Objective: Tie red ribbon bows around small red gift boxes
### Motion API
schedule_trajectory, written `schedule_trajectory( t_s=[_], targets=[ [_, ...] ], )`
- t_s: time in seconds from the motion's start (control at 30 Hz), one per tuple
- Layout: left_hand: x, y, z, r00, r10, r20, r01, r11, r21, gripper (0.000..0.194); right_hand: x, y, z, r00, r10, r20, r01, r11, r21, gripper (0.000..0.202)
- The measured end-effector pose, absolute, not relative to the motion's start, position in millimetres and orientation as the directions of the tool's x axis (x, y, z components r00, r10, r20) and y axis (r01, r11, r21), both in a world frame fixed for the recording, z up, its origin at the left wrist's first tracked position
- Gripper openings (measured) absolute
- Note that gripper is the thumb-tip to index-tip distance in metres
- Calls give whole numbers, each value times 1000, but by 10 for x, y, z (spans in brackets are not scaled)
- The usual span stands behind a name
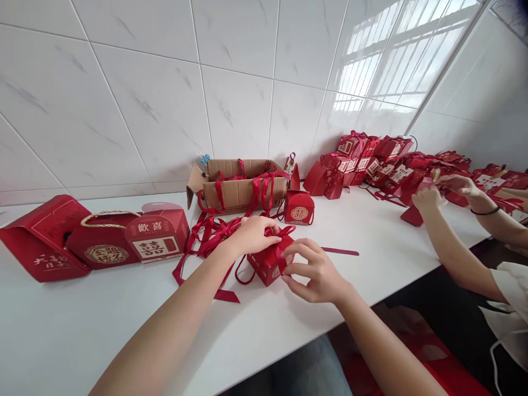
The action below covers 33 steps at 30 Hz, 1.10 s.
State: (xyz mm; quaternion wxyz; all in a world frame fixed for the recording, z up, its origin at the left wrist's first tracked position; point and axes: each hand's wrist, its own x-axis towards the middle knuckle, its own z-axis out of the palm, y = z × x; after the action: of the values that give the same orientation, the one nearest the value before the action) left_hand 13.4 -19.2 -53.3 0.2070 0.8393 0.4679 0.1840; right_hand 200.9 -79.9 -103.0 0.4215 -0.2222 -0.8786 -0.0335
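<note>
A small red gift box [264, 267] with gold print stands on the white table in the middle. My left hand [258, 235] is at its top, thumb and fingers closed on the red ribbon [285, 231] tied there. At the box's right side, my right hand [309, 269] has its fingertips closed on a ribbon end that hangs down the side. A dark red cord loop [244, 276] lies against the left of the box. Loose red ribbons [202, 234] lie in a tangle left of and behind my left hand.
Behind stands an open cardboard box [235, 197] with ribbons over its rim, beside a small red box [299, 208]. Larger red boxes [154, 234] are at the left. Many red boxes [355, 159] fill the back right, where another person's hands [429, 198] work.
</note>
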Motion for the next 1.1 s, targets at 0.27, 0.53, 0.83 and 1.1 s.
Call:
schedule_trajectory(
  t_s=[0.27,0.53,0.83,1.1],
  targets=[
    [-185,-300,-229,311,949,-46,837,-251,486,53,1963,-240,-539,-369,704,606,488,702,-518,30],
    [-238,-384,-119,279,889,-363,955,-216,205,35,1704,-89,-703,-514,761,396,601,649,-467,21],
    [-238,-500,-66,399,862,-313,909,-327,257,23,1715,-69,-873,-398,818,415,553,575,-604,24],
    [11,-638,-70,504,684,-528,859,-333,389,20,1692,-105,-886,-391,817,424,539,577,-614,22]
  ],
)
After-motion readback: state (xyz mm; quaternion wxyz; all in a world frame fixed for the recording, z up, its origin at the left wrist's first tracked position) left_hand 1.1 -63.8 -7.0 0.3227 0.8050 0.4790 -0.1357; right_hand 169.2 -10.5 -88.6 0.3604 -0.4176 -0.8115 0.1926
